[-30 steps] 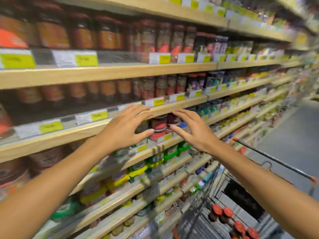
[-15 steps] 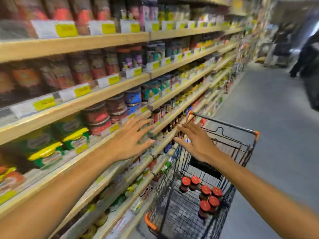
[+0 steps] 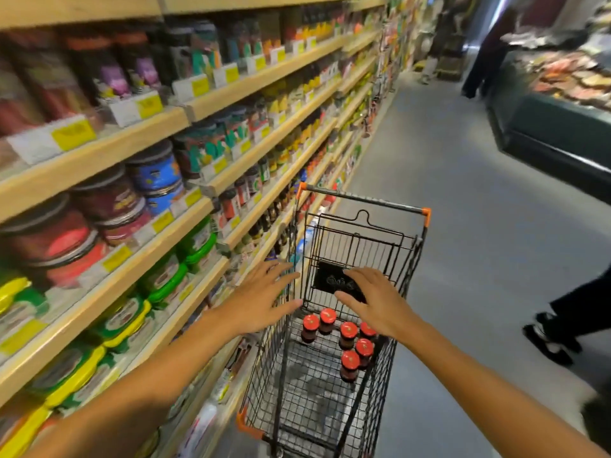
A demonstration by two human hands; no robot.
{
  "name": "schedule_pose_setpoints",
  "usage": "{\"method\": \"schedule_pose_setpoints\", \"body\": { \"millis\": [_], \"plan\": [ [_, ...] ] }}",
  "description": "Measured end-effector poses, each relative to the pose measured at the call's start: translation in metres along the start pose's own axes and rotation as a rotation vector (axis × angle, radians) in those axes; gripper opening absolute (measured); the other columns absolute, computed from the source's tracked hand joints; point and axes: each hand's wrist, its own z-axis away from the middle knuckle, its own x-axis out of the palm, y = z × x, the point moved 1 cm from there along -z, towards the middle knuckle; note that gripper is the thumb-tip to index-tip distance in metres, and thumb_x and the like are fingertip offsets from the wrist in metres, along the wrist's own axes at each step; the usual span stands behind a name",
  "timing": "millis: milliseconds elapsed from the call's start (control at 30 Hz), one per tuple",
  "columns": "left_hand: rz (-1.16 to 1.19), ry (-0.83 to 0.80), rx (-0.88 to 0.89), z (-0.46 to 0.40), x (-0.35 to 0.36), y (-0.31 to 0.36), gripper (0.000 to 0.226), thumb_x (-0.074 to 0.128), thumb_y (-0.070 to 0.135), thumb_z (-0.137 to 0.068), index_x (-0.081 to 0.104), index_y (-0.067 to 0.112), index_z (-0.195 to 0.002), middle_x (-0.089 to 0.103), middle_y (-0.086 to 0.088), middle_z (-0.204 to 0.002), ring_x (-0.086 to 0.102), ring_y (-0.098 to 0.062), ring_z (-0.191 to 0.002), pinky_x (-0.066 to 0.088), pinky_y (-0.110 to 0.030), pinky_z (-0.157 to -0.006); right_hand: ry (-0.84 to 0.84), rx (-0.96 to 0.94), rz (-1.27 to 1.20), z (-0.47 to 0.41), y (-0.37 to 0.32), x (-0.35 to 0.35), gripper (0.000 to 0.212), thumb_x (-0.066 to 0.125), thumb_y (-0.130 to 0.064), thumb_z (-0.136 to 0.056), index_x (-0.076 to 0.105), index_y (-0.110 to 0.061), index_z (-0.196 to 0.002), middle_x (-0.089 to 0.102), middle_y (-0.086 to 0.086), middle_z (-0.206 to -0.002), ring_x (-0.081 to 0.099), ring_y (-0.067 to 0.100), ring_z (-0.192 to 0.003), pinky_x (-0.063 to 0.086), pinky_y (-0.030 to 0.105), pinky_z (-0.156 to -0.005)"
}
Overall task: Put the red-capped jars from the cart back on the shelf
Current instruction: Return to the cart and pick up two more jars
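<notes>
Several red-capped jars [image 3: 347,330] stand upright inside a black wire cart [image 3: 334,404] with orange corners, low in the middle of the view. My left hand [image 3: 261,297] hovers open over the cart's left rim, fingers spread, holding nothing. My right hand [image 3: 373,300] hangs open just above the jars, palm down, not touching them. Wooden shelves [image 3: 158,226] packed with jars and tubs run along the left side.
The grey aisle floor [image 3: 479,226] stretches away to the right of the cart. A passer-by's dark leg and shoe [image 3: 555,338] are at the right edge. A dark chilled display counter [image 3: 555,127] stands at the far right, and another person stands far down the aisle.
My view has swung right and down from the shelf to the cart. Both open hands have left the shelf and come down over the cart and its jars.
</notes>
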Motion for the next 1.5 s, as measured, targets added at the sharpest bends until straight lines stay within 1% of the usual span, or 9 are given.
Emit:
{"method": "schedule_pose_setpoints", "body": {
  "millis": [167,633,867,1033,1133,1233,1333,1367,1500],
  "plan": [
    [0.049,-0.098,0.077,-0.04,0.038,-0.007,0.073,0.03,0.069,-0.094,0.022,0.03,-0.156,0.013,0.004,-0.164,0.005,-0.02,-0.151,0.013,-0.045,-0.123,-0.029,0.162,-0.004,0.019,0.023,0.022,0.072,0.041,-0.064,-0.095,0.036,-0.02,-0.152,0.039,0.003,-0.155,0.031,0.02,-0.144,0.026,0.036,-0.117],
    [0.202,-0.177,0.151,-0.107,0.117,-0.001,0.066,0.046,0.052,-0.099,0.027,0.023,-0.155,0.024,0.003,-0.161,0.017,-0.016,-0.148,0.014,-0.032,-0.12,-0.109,0.364,-0.08,0.028,0.071,0.064,0.064,0.059,-0.039,-0.097,0.032,-0.021,-0.152,0.038,0.003,-0.155,0.029,0.022,-0.143,0.027,0.033,-0.114],
    [0.26,-0.283,0.026,-0.146,0.187,-0.02,0.073,0.047,0.059,-0.092,0.026,0.028,-0.154,0.027,0.0,-0.16,0.022,-0.022,-0.148,0.022,-0.047,-0.121,-0.283,0.326,-0.126,-0.017,0.142,0.136,0.087,0.07,-0.035,-0.089,0.018,-0.022,-0.157,0.029,0.003,-0.159,0.025,0.026,-0.146,0.028,0.039,-0.119],
    [0.322,-0.377,-0.063,-0.164,0.258,-0.033,0.069,0.05,0.048,-0.097,0.023,0.025,-0.156,0.023,0.0,-0.162,0.017,-0.02,-0.15,0.016,-0.038,-0.12,-0.334,0.421,-0.238,-0.049,0.193,0.207,0.094,0.075,-0.03,-0.083,0.016,-0.025,-0.156,0.034,0.003,-0.154,0.038,0.028,-0.139,0.039,0.043,-0.113],
    [0.369,-0.418,-0.12,-0.174,0.298,-0.044,0.069,0.051,0.046,-0.098,0.021,0.025,-0.157,0.02,0.001,-0.163,0.015,-0.02,-0.151,0.016,-0.041,-0.122,-0.31,0.551,-0.348,-0.057,0.213,0.251,0.092,0.079,-0.025,-0.081,0.024,-0.02,-0.155,0.042,0.005,-0.144,0.045,0.026,-0.131,0.041,0.038,-0.11],
    [0.429,-0.429,-0.159,-0.182,0.332,-0.05,0.066,0.052,0.041,-0.099,0.023,0.024,-0.156,0.021,0.0,-0.162,0.015,-0.022,-0.151,0.014,-0.037,-0.12,-0.328,0.712,-0.49,-0.053,0.229,0.3,0.069,0.083,-0.019,-0.077,0.045,-0.022,-0.135,0.05,0.005,-0.129,0.053,0.027,-0.121,0.049,0.025,-0.1],
    [0.487,-0.441,-0.183,-0.184,0.366,-0.06,0.067,0.053,0.042,-0.099,0.024,0.022,-0.156,0.022,-0.001,-0.162,0.014,-0.023,-0.151,0.012,-0.037,-0.12,-0.272,0.757,-0.552,-0.043,0.256,0.365,0.1,0.085,-0.043,-0.062,0.034,-0.027,-0.147,0.047,0.005,-0.142,0.051,0.028,-0.128,0.05,0.04,-0.104],
    [0.492,-0.447,-0.186,-0.184,0.377,-0.064,0.067,0.054,0.042,-0.098,0.026,0.021,-0.155,0.023,-0.001,-0.162,0.015,-0.023,-0.151,0.013,-0.037,-0.12,-0.24,0.779,-0.578,-0.041,0.263,0.383,0.105,0.085,-0.041,-0.063,0.03,-0.024,-0.15,0.043,0.004,-0.145,0.049,0.026,-0.13,0.046,0.04,-0.107],
    [0.508,-0.474,-0.187,-0.187,0.408,-0.063,0.067,0.058,0.036,-0.097,0.027,0.022,-0.155,0.024,0.001,-0.161,0.017,-0.02,-0.15,0.016,-0.035,-0.12,-0.099,0.819,-0.562,-0.047,0.257,0.383,0.088,0.082,-0.032,-0.064,0.04,-0.023,-0.141,0.053,0.003,-0.128,0.055,0.024,-0.117,0.05,0.046,-0.1]
  ]
}}
